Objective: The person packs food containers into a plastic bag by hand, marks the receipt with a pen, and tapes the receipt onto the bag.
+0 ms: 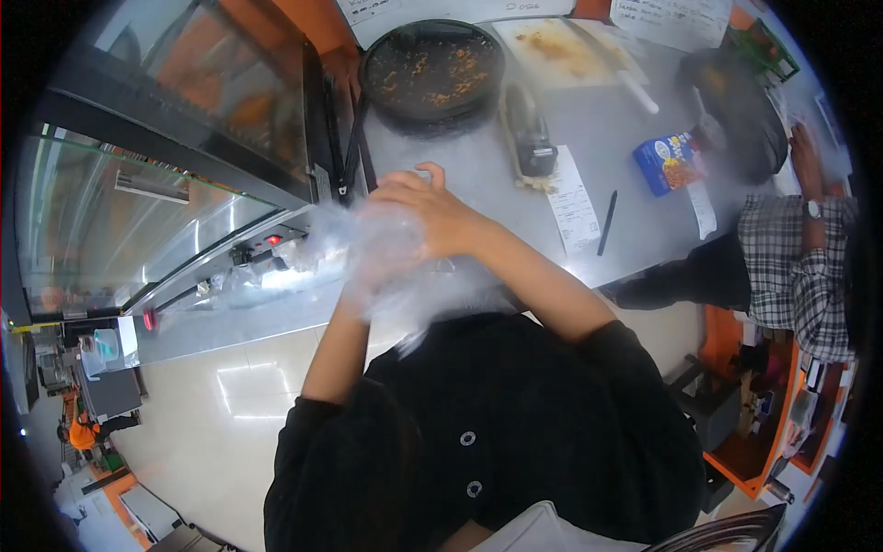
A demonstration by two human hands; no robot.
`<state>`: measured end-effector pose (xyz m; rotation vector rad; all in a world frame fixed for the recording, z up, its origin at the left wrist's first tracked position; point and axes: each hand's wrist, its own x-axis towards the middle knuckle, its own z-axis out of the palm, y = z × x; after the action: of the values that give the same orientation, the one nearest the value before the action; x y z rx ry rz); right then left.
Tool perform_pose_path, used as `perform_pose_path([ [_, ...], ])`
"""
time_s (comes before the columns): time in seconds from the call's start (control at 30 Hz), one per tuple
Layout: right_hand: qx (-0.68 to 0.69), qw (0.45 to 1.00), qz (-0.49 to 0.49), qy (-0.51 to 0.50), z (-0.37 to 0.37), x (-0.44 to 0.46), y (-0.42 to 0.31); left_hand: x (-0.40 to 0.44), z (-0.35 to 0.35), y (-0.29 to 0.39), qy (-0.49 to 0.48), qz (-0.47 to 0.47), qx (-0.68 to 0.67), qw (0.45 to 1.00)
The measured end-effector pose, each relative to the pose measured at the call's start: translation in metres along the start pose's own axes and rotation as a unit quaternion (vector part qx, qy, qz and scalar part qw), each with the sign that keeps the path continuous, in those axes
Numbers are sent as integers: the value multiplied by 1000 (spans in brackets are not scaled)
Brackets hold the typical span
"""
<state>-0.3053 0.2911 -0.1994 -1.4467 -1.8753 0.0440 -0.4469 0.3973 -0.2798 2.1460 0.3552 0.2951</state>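
A crumpled clear plastic bag (391,267) is bunched between my hands and blurred by motion. My right hand (428,213) lies over its upper part, with bent fingers pressed on it. Behind the plastic, my left hand (379,253) is mostly hidden, and its fingers cannot be made out. Both hands are above the metal counter's edge, beside the glass display case. Beyond them is a round black pan (432,74) with orange food bits. A tape dispenser (532,138) and a printed receipt (575,202) lie to the right of my hands.
A black pen (607,224), a blue box (669,164), a stained cutting board (561,53) with a knife and a dark bowl (736,115) are on the counter (460,166). The glass case (184,221) stands left. A person in a checked shirt (796,267) stands right.
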Motion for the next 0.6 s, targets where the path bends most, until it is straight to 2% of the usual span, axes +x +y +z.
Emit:
perform_pose_path([
  [0.03, -11, 999, -26, -20, 5, 5, 2, -1, 8, 1, 6, -17, -18, 1000],
  [0.13, 26, 995, 13, -98, 5, 7, 3, -8, 21, 2, 28, -45, -50, 997],
  [0.23, 61, 994, -9, -85, 6, 10, 10, -2, 19, 3, 37, -41, -56, 997],
  [0.33, 106, 992, 26, -57, -14, 11, 8, 11, 9, 4, 42, -24, -70, 996],
  [0.43, 74, 997, 18, -12, -34, 12, 12, 28, 0, 13, 44, 1, -79, 996],
  [0.53, -85, 994, -44, -50, -50, 24, 8, 33, 0, 18, 44, 1, -87, 995],
  [0.6, -90, 991, -19, -101, -61, 33, -8, 33, 2, 20, 44, -4, -93, 995],
])
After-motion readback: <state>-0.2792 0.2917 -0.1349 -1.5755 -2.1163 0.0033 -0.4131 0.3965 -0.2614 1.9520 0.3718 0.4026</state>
